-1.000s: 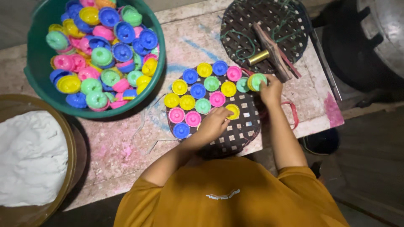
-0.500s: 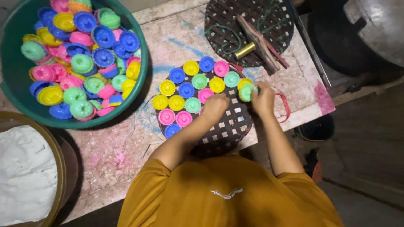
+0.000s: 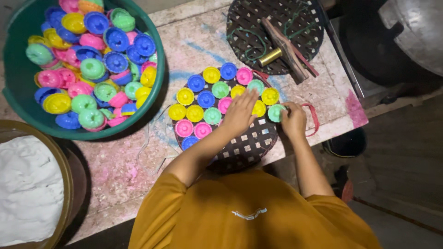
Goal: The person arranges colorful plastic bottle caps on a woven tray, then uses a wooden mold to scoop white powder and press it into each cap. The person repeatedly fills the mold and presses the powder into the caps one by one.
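No packages, labels, signs or screens show anywhere in this view.

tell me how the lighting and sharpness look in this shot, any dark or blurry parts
Head view: even light on the small coloured moulds on the woven tray, where the left hand and right hand work; the green basin is clear too. The right edge falls into deep shadow, the metal vessel dim. No strong glare; the white powder looks flat and detail-poor.
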